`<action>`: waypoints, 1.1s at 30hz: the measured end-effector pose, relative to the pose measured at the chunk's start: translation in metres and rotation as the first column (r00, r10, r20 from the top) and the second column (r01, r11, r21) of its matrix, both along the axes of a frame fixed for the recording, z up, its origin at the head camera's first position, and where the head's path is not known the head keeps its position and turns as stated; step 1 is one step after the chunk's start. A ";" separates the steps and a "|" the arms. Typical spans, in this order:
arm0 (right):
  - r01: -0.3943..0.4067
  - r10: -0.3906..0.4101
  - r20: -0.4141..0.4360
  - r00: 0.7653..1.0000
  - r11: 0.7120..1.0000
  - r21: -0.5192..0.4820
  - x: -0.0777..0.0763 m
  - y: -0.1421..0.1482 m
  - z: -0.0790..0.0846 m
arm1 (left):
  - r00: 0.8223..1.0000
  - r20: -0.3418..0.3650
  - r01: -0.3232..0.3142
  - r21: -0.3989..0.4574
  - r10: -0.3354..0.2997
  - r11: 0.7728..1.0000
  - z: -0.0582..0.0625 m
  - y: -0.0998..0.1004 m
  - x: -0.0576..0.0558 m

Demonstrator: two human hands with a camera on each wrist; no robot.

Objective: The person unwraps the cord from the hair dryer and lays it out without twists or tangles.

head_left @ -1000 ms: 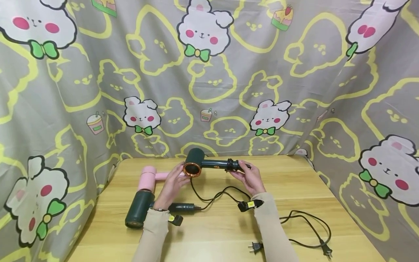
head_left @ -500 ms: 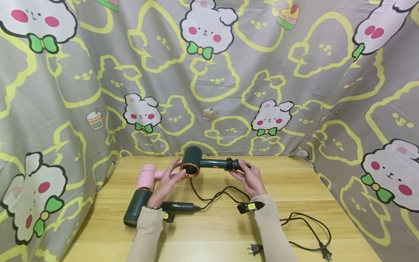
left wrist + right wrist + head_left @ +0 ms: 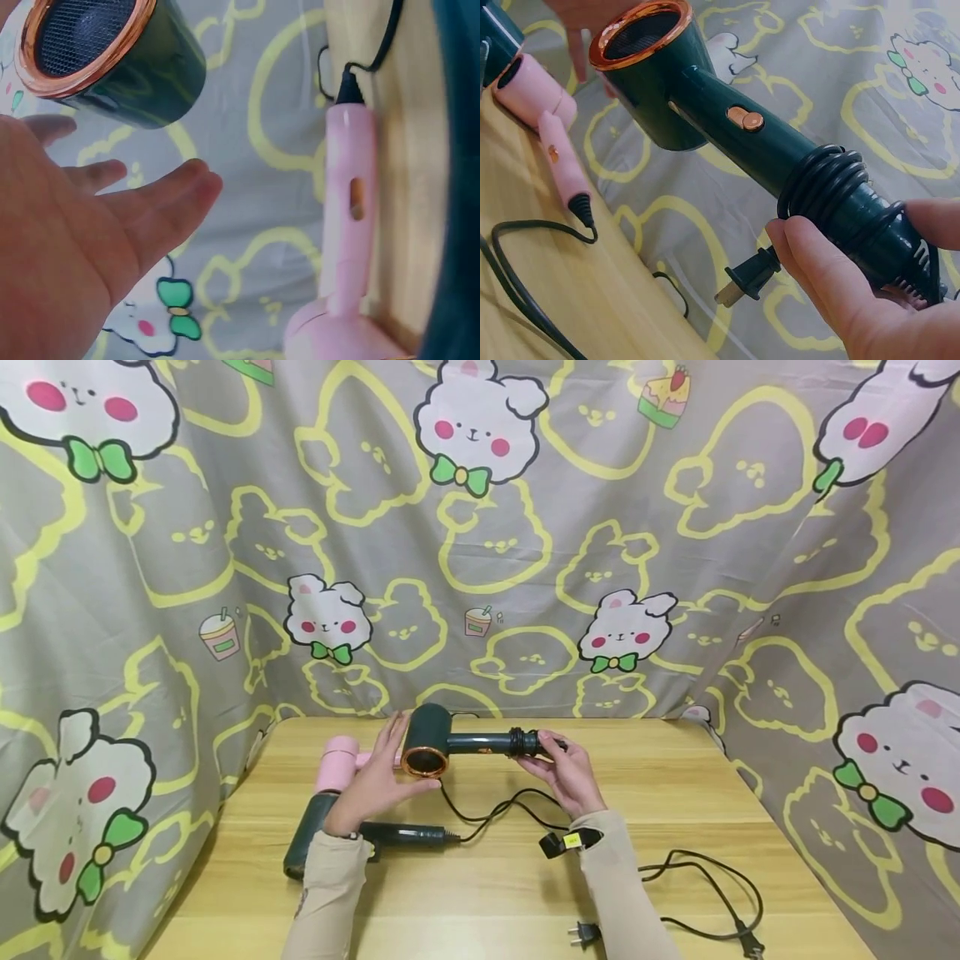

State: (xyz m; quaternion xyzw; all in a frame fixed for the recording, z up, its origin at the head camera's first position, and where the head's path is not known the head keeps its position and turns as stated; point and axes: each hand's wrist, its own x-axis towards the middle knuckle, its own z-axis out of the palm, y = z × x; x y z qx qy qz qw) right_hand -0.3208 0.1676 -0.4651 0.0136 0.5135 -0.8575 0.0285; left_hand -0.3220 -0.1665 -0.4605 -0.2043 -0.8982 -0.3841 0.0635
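A dark green hair dryer [image 3: 430, 727] with a copper-coloured ring is held level above the table. My right hand [image 3: 570, 775] grips the lower end of its handle, where the black cord [image 3: 825, 184] is wound in several loops. A two-pin plug [image 3: 748, 276] hangs beside the handle in the right wrist view. My left hand [image 3: 375, 787] is spread beside the dryer's head, fingers mostly straight. In the left wrist view a gap shows between these fingers [image 3: 176, 195] and the dryer's barrel.
On the wooden table [image 3: 480, 893], a pink hair dryer [image 3: 339, 763] and a second dark green hair dryer [image 3: 311, 835] lie at the left. Black cords [image 3: 720, 935] and a plug [image 3: 583, 933] lie at the right. A patterned curtain [image 3: 517, 685] encloses the table.
The held hair dryer has shifted a little left. My left hand has moved left and its fingers have spread wider beside the dryer's head. My right hand keeps its grip.
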 end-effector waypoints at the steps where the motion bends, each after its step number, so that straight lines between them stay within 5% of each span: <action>1: -0.007 0.007 -0.002 1.000 1.000 0.004 0.000 -0.002 -0.001 | 1.000 -0.010 -0.006 -0.031 0.005 1.000 0.002 -0.001 0.001; 9: -0.052 0.052 0.003 0.999 0.998 0.039 0.002 -0.017 -0.008 | 1.000 -0.020 0.003 -0.183 -0.007 0.983 0.004 -0.011 0.004; 33: -0.189 0.192 -0.040 0.981 0.979 0.082 0.002 -0.018 -0.011 | 0.995 -0.065 0.065 -0.177 -0.078 0.982 0.017 -0.017 -0.001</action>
